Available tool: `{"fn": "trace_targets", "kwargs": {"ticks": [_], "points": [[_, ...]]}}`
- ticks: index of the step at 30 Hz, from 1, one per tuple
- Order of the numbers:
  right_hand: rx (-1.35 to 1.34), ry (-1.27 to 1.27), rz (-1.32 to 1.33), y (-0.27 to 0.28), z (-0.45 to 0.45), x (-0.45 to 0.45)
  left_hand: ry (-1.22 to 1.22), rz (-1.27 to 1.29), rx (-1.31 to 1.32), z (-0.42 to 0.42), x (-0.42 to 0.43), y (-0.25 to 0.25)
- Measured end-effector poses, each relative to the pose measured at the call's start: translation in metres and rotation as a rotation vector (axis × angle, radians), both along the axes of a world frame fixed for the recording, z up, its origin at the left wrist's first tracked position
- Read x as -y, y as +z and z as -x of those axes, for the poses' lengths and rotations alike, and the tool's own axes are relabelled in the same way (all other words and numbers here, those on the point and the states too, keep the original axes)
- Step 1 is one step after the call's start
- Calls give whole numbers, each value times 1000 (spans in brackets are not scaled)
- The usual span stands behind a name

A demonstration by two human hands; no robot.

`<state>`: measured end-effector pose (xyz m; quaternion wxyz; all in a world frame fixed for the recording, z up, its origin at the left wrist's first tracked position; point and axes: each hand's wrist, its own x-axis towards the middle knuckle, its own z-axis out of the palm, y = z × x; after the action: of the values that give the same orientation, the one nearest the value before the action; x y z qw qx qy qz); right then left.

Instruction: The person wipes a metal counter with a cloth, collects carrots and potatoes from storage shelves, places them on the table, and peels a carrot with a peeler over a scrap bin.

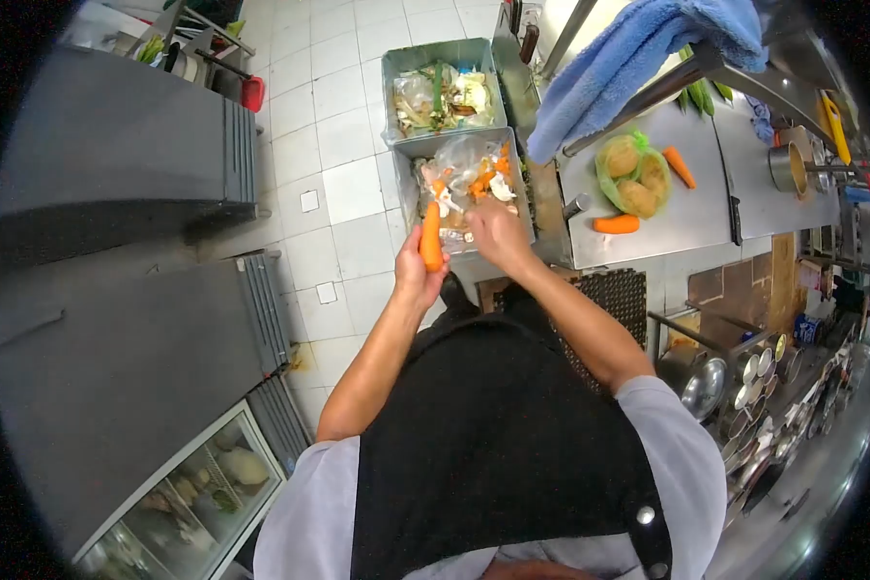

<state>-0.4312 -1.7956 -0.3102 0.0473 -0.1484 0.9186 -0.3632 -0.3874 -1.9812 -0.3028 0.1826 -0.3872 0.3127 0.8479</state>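
The left hand [418,269] grips a carrot [432,238], fingers closed round its lower part, and holds it upright over the near bin [408,172]; the right hand [499,232] is over the right side of that bin, near the carrot, its fingers bent, though whether they grip anything I cannot tell. Inside the near bin lie orange and white scraps with clear plastic; just beyond it stands the far bin [390,87], holding green and pale scraps.

To the right of the near bin is a steel counter [686,213]; on it are a green net bag [632,176] of round brownish things, two more carrots beside the bag, and a dark-handled knife [736,218]; a blue towel [614,82] hangs over a metal rail above. Pale floor tiles [352,190] spread left of the near bin, with grey cabinets [116,145] further left; a black mat [614,295] with holes lies below the counter's near edge.
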Motion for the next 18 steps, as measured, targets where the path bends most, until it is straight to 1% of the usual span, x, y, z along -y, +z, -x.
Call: {"fn": "trace_targets", "kwargs": {"ticks": [2,3,4,7,8,11,13,14,17,18], "points": [[24,-2,46,8,-36,12,48,-53,39,8,5,-12],[30,-5,68,12,-43,17,14,-52,32,10,7,-15],[-31,-19,173,15,-40,18,-23,-51,25,12,9,-16],[88,-71,-23,-30,6,4,-70,-60,10,12,5,-15],[188,-101,36,-6,16,-2,-77,-64,7,13,4,-14],[67,-129,121,6,1,-4,-46,-48,5,17,-5,-18],[-66,-29,123,4,-28,1,-53,-61,48,18,-4,-24],[21,2,129,9,-36,1,-61,-67,66,19,-3,-27],[23,-125,50,-9,-4,0,-120,-130,-8,15,1,-36],[204,-152,39,-11,10,-6,-94,-160,5,12,1,-36]]}}
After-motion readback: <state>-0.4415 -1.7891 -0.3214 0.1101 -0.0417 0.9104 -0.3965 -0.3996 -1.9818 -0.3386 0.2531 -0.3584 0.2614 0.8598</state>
